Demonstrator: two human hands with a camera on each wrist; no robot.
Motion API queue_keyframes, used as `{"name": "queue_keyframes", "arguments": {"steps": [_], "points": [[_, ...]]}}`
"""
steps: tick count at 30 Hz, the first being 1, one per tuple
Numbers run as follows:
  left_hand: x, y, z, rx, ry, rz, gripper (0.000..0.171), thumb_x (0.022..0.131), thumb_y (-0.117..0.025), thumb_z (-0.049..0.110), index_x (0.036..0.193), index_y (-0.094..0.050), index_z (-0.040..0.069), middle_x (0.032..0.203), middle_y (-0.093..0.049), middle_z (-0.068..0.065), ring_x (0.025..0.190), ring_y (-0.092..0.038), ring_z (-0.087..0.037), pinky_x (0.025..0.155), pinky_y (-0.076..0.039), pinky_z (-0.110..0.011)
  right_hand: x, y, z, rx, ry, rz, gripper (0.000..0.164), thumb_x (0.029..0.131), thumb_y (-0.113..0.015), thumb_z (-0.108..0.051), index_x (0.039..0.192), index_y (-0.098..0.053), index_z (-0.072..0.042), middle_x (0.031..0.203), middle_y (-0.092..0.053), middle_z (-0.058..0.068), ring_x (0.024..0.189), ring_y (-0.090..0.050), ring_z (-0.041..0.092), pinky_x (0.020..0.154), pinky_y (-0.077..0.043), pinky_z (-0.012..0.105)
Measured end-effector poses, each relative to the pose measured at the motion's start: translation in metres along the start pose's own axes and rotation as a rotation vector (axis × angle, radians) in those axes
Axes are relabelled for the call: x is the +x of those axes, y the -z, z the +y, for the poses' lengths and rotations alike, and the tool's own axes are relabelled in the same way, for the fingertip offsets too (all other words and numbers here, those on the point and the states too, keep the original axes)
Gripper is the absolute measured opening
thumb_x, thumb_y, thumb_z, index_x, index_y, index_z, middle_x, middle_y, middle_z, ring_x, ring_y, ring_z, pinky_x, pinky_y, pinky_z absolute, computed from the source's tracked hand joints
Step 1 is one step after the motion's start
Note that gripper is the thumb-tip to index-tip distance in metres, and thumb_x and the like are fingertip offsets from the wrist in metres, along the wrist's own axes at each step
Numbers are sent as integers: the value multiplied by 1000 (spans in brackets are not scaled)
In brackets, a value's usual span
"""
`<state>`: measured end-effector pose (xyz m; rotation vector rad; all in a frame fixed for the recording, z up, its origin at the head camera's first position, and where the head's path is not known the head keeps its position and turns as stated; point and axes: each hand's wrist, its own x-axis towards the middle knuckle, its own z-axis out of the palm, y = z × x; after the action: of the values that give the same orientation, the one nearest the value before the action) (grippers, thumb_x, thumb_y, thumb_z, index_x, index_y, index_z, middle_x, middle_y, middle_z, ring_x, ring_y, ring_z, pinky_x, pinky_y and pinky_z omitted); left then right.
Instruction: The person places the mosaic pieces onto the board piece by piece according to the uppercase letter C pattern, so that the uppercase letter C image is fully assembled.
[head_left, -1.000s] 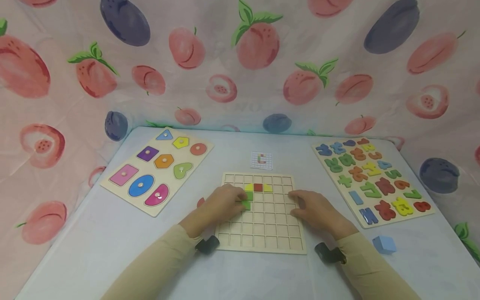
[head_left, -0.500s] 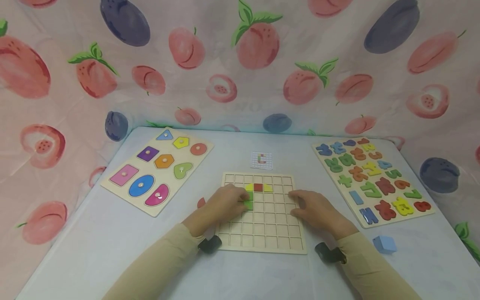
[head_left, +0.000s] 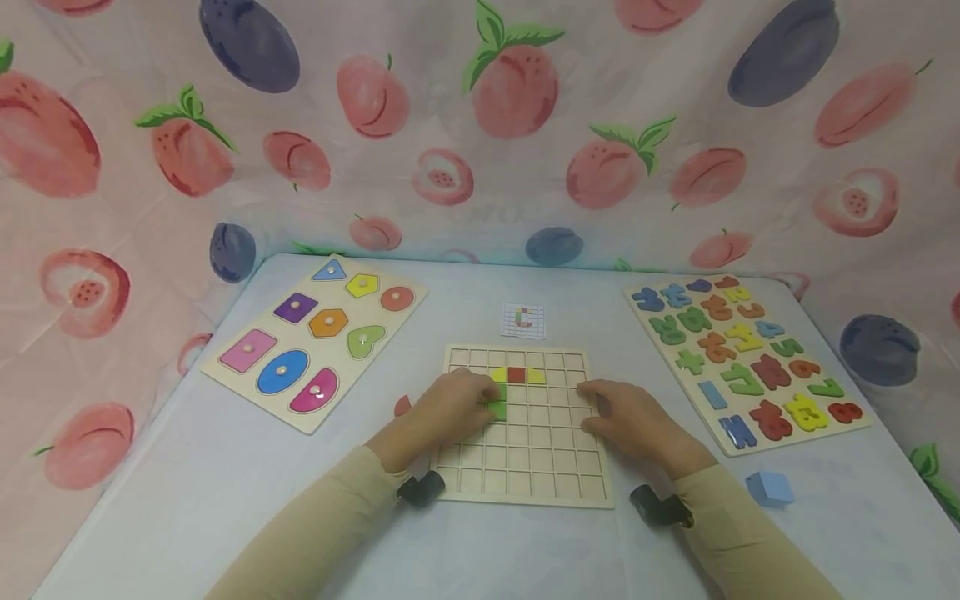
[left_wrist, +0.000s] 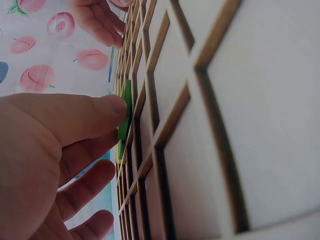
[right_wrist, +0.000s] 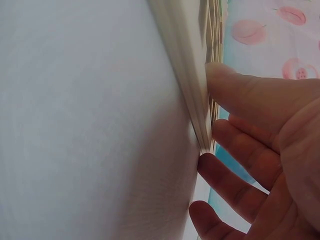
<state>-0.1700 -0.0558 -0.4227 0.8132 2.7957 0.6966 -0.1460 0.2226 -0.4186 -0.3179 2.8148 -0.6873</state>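
Observation:
On the white table lies a wooden grid board [head_left: 551, 462]. My left hand [head_left: 453, 408] is over its left half, thumb and forefinger pinching a green tile [left_wrist: 125, 110] at the grid; in the left wrist view the tile looks slightly tilted at the cell's dividers. Another green tile [head_left: 499, 392] sits directly behind it. Behind that is a row with a yellow quarter-round tile [head_left: 498, 375], a red square tile [head_left: 517, 375] and a second yellow tile [head_left: 536, 377]. My right hand [head_left: 630, 417] touches the board's right edge, fingers relaxed, thumb tip at the rim.
A small pattern card [head_left: 523, 321] lies behind the board. Left is a shape puzzle [head_left: 307, 367] with knobs; right, a number puzzle [head_left: 678, 354]. A light blue block [head_left: 769, 489] stands near my right forearm, and a red piece [head_left: 402, 405] lies beside my left wrist.
My left hand has shifted slightly right, bringing the green tile in line below the other green one. The right hand stays where it was.

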Motion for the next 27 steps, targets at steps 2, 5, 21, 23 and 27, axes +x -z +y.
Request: {"name": "queue_keyframes", "arguments": {"steps": [2, 5, 21, 23, 27], "points": [[1, 0, 0, 0, -5, 1, 24, 87, -75, 15, 111, -75, 11, 101, -71, 3, 92, -55, -15, 86, -48, -32, 0, 0, 0, 2, -3, -1, 55, 88, -72, -16, 138, -56, 0, 142, -53, 21, 135, -43, 43, 110, -33, 57], [2, 0, 1, -1, -4, -4, 26, 87, -76, 16, 112, -74, 12, 102, -71, 3, 94, -55, -16, 88, -48, -33, -1, 1, -1, 12, -9, -4, 55, 88, -71, -17, 139, -56, 0, 143, -53, 21, 136, -42, 43, 110, -32, 56], [-2, 19, -2, -86, 70, -1, 32, 89, -69, 13, 120, -71, 9, 116, -68, -4, 113, -56, -23, 100, -44, -40, -1, 2, -1, 8, 0, 4, 55, 88, -72, -17, 138, -57, 0, 142, -53, 21, 135, -43, 43, 110, -32, 56], [-3, 21, -3, -93, 98, 4, 32, 89, -70, 14, 121, -71, 10, 119, -67, -5, 115, -56, -24, 102, -43, -41, -1, 1, -1, 9, 1, 4, 54, 88, -72, -17, 138, -57, 0, 142, -53, 21, 135, -43, 43, 110, -32, 56], [-7, 27, -5, -106, 154, 16, 32, 89, -73, 18, 120, -71, 12, 119, -66, -5, 114, -55, -24, 102, -44, -40, -1, 1, -1, 10, -2, 2, 55, 88, -72, -17, 138, -56, 0, 142, -53, 21, 135, -42, 43, 110, -32, 56]]}}
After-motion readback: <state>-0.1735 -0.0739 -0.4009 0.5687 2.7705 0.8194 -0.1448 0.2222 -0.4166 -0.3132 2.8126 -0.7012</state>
